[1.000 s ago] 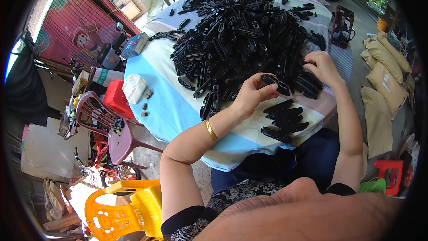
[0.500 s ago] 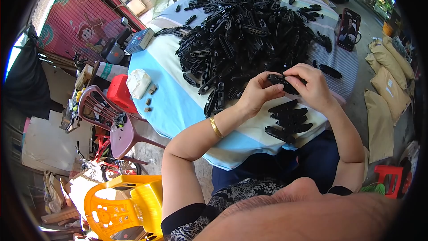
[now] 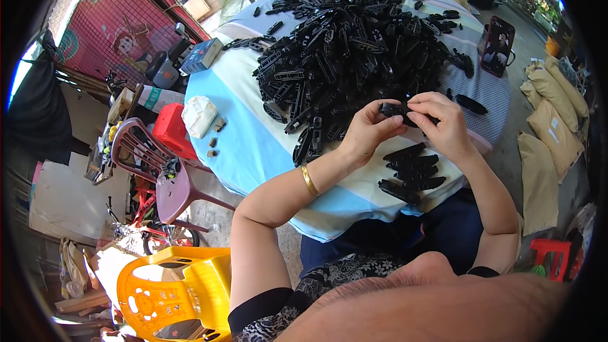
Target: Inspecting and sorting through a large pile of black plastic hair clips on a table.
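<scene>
Between my two hands is a long black plastic part (image 3: 394, 109), held just above the table in front of me. My left hand (image 3: 372, 128) grips its left end with thumb and fingers. My right hand (image 3: 441, 121) pinches at its other end, and the fingers hide much of it there. Below the hands lies a small row of similar black parts (image 3: 411, 174) on the cloth. A big heap of these black plastic parts (image 3: 342, 44) rises just beyond my hands; their exact kind I cannot make out.
A striped cloth (image 3: 244, 145) covers the round table. On it are a white plastic bag (image 3: 199, 116), small brown pieces (image 3: 213, 142) and a propped phone (image 3: 497, 45). Around it stand a purple chair (image 3: 174, 199), a yellow chair (image 3: 209, 288), a red stool (image 3: 550, 256) and tan sacks (image 3: 554, 130).
My right fingers have shifted slightly on the black part, with the fingertips raised at its middle. The left hand keeps its grip. The whole view has moved a little.
</scene>
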